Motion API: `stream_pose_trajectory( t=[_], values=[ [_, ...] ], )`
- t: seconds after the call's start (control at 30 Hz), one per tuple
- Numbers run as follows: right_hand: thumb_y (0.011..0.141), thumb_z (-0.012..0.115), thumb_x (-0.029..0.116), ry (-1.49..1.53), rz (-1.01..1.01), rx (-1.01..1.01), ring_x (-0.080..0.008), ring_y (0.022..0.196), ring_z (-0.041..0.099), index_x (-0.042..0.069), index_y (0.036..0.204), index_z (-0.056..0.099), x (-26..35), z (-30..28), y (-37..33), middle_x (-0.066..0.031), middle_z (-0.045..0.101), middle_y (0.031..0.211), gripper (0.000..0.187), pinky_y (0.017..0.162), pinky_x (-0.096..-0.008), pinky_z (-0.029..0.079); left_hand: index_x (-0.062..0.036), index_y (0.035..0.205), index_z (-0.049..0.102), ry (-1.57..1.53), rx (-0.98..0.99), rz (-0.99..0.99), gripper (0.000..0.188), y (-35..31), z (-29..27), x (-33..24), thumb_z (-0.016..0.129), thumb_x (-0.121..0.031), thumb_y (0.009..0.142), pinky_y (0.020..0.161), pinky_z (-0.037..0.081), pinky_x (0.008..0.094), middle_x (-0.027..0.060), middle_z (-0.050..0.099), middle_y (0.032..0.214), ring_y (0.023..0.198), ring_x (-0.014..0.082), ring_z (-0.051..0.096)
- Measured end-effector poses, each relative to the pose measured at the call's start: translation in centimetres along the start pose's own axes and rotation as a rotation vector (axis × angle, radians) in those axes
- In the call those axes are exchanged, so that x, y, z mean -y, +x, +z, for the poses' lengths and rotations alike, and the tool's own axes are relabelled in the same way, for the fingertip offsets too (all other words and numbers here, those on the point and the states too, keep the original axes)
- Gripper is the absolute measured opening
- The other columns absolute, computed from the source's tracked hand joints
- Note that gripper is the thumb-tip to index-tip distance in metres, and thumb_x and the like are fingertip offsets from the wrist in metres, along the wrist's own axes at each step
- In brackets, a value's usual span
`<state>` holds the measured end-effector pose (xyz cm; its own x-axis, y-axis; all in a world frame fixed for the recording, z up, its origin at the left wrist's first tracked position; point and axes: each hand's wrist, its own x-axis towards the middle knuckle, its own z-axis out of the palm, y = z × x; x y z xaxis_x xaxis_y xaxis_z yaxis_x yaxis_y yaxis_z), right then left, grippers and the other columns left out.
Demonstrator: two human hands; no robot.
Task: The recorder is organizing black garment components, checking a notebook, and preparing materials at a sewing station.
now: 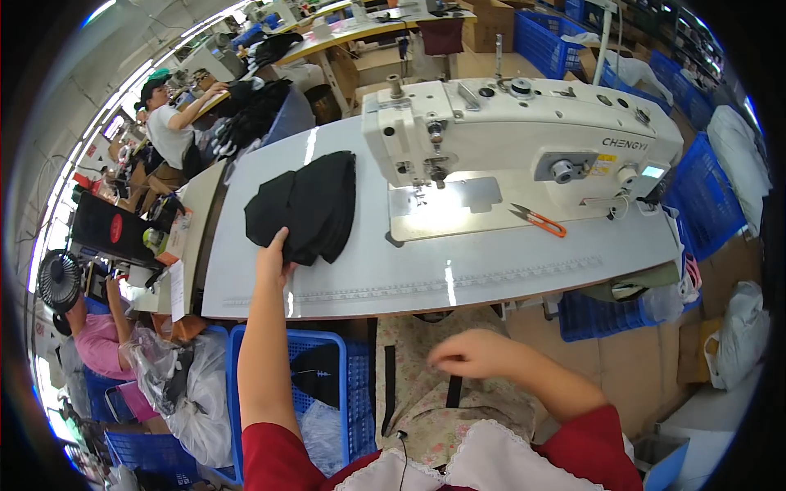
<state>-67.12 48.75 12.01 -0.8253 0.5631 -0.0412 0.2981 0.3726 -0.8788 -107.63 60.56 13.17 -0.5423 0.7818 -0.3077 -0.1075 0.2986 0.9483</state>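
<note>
My left hand (273,255) reaches forward onto the pale grey sewing table (458,270) and takes hold of the near edge of a stack of black fabric pieces (307,204). My right hand (471,354) hovers blurred over my lap below the table edge, fingers loosely curled, and I cannot tell if it holds anything. A narrow black strip (388,389) lies on my floral-patterned lap. The white industrial sewing machine (524,131) stands to the right of the black stack.
Orange-handled thread snips (536,219) lie by the machine base. A blue crate (327,385) with black pieces and plastic bags sits below my left arm. More blue crates stand on the right. Other people work at tables on the far left.
</note>
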Motion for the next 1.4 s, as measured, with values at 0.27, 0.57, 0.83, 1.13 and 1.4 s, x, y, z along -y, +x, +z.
stream_pose_trajectory(
  t=[0.27,0.57,0.83,1.13,1.4],
  values=[
    [0.089,0.048,0.047,0.702,1.289,-0.272,-0.0247,0.079,0.06,0.007,0.106,0.064,-30.5,13.7,-23.3,-0.0071,0.064,0.088,0.046,0.073,-0.0418,0.049,0.004,0.091,0.06,0.435,-0.309,0.526,0.028,-9.4,0.7,5.1,0.056,-0.024,0.091,0.064,0.046,0.0318,0.0128,0.062,0.078,0.073,0.0197,0.059],
    [0.093,0.045,0.04,1.612,1.11,-0.051,-0.0273,0.105,0.055,0.01,0.136,0.043,-40.5,19.9,-21.7,-0.0095,0.056,0.124,0.053,0.089,-0.0415,0.044,0.0018,0.136,0.038,0.653,0.256,-0.884,0.07,-17.6,-3.3,30.8,0.028,-0.054,0.095,0.1,0.037,0.0372,0.0263,0.052,0.127,0.121,0.0339,0.048],
    [0.093,0.046,0.036,1.289,1.016,-0.069,-0.0265,0.1,0.056,0.007,0.131,0.047,-44.3,6.2,-0.1,-0.01,0.058,0.12,0.048,0.084,-0.0395,0.045,-0.0015,0.128,0.052,0.679,-0.031,-0.825,0.086,-3.3,-0.5,28.1,0.027,-0.072,0.086,0.101,0.036,0.0391,0.0215,0.051,0.13,0.127,0.0337,0.043],
    [0.092,0.047,0.032,0.741,1.163,-0.259,-0.0252,0.089,0.059,0.005,0.124,0.053,-41.4,4.4,-5.5,-0.0106,0.061,0.112,0.042,0.076,-0.0374,0.048,-0.0023,0.13,0.05,0.731,0.049,-0.717,0.086,-4.7,1.6,28.4,0.025,-0.072,0.086,0.102,0.035,0.0408,0.0234,0.05,0.131,0.128,0.0355,0.041],
    [0.091,0.049,0.027,0.572,1.382,-0.58,-0.0225,0.076,0.061,0.001,0.109,0.061,-31.4,8.7,-18.9,-0.0121,0.065,0.099,0.034,0.068,-0.034,0.049,0.0068,0.129,0.044,0.91,0.201,-0.519,0.071,-14.2,0.6,27.0,0.033,-0.054,0.095,0.099,0.039,0.0424,0.0287,0.056,0.119,0.115,0.0409,0.052]
  ],
)
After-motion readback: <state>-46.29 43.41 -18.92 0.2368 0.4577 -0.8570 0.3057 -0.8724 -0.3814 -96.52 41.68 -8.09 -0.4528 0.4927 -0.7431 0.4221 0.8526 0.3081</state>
